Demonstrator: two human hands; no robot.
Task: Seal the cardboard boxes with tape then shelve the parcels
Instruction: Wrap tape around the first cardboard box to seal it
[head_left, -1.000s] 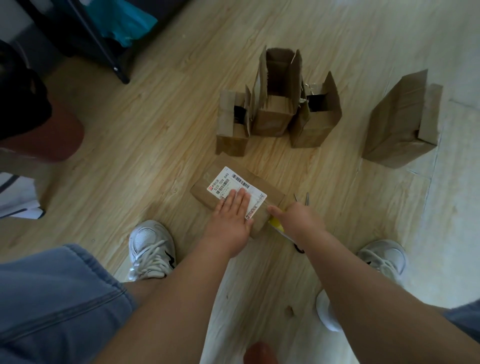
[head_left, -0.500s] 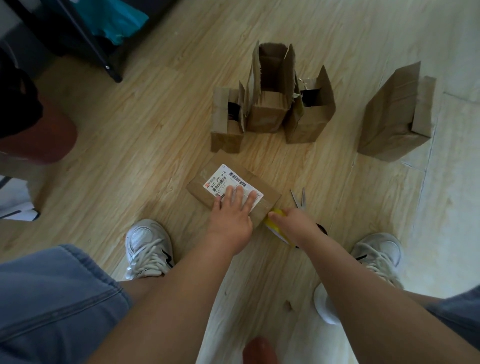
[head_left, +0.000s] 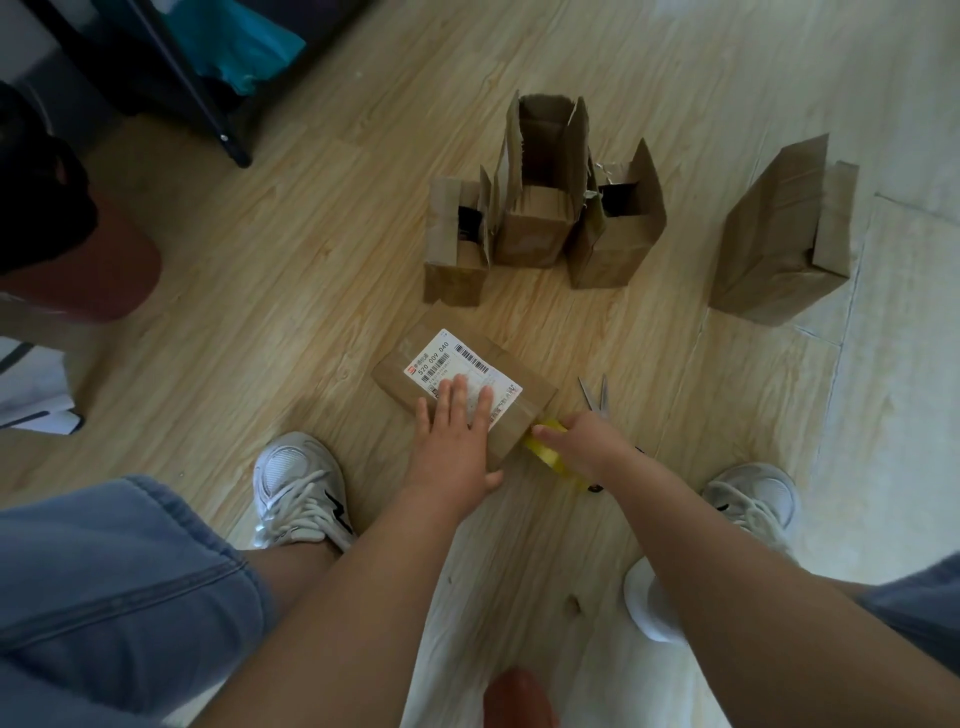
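A flat cardboard box (head_left: 405, 369) with a white shipping label (head_left: 457, 364) lies on the wooden floor in front of me. My left hand (head_left: 457, 441) presses flat on its near end, fingers straight over the label. My right hand (head_left: 584, 447) grips a yellow roll of tape (head_left: 545, 453) at the box's right near corner, and a clear strip runs from the roll onto the box. Three open cardboard boxes (head_left: 540, 208) stand upright in a row behind it. A larger closed box (head_left: 779, 239) stands to the right.
Scissors (head_left: 595, 395) lie on the floor just right of the flat box. My two white sneakers (head_left: 298, 488) flank the work spot. A black rack leg (head_left: 228, 140) and a teal bag (head_left: 244, 47) are at the top left.
My right hand has pulled the tape roll down and back along the box's right end. My left hand has slid a little toward the near edge of the label.
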